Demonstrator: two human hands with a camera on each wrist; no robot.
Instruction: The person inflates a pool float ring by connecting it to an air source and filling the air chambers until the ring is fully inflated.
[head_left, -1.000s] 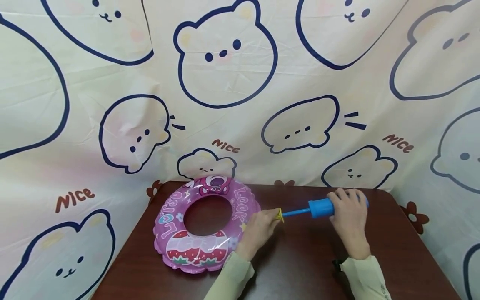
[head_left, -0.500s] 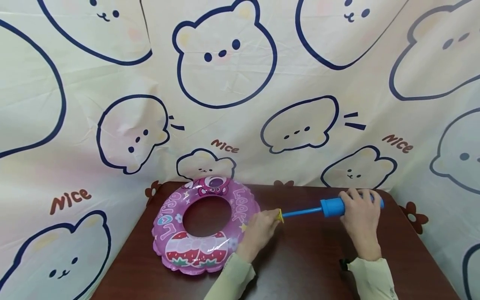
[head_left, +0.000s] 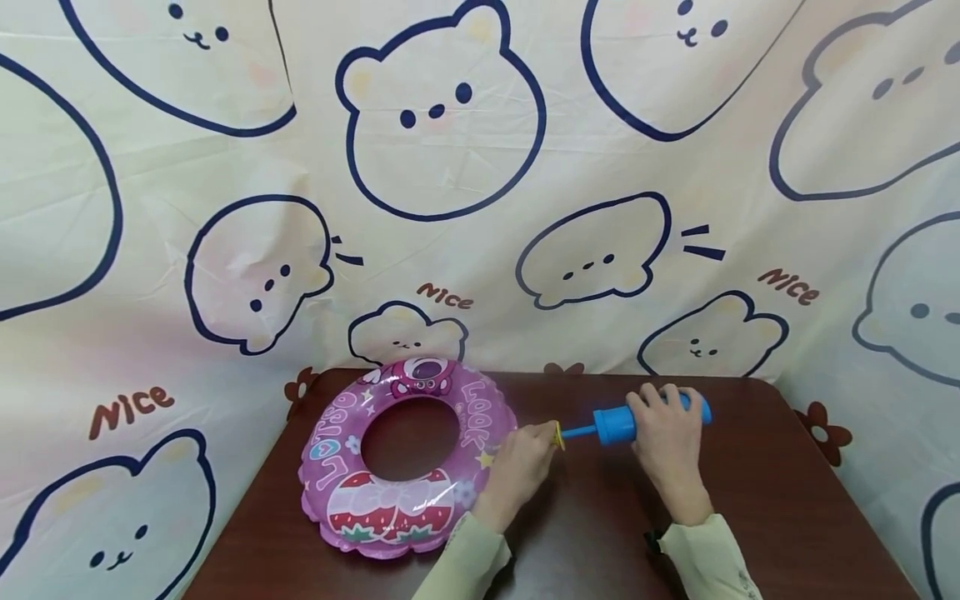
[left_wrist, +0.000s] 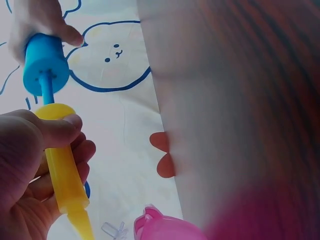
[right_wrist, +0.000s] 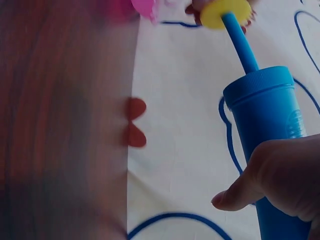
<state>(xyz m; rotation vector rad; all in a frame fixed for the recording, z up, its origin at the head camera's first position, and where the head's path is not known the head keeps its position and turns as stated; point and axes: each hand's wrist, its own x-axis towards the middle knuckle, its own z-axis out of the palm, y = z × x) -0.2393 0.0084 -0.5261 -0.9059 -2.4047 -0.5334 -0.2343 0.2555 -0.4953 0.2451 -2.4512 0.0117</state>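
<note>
A hand air pump with a blue barrel (head_left: 617,425) and a yellow nozzle end (left_wrist: 65,175) is held between both hands above the table. My left hand (head_left: 520,471) grips the yellow part, thumb on one side and fingers curled behind it. My right hand (head_left: 670,446) wraps round the blue barrel. A short length of blue rod (right_wrist: 241,45) shows between barrel and yellow flange. Left of the pump lies an inflated pink-purple swim ring (head_left: 341,500), its right edge partly behind my left hand. Near the nozzle, a small clear plastic piece (left_wrist: 115,230) appears beside the ring.
The dark brown table (head_left: 585,533) carries the ring. A pale cloth (head_left: 480,250) with bear drawings hangs behind the table and along both sides. A small black object (head_left: 652,542) shows by the right cuff.
My right hand first drew the barrel rightward, lengthening the visible rod, then pushed it back left, so less rod shows now. My left hand and the ring stay nearly in place.
</note>
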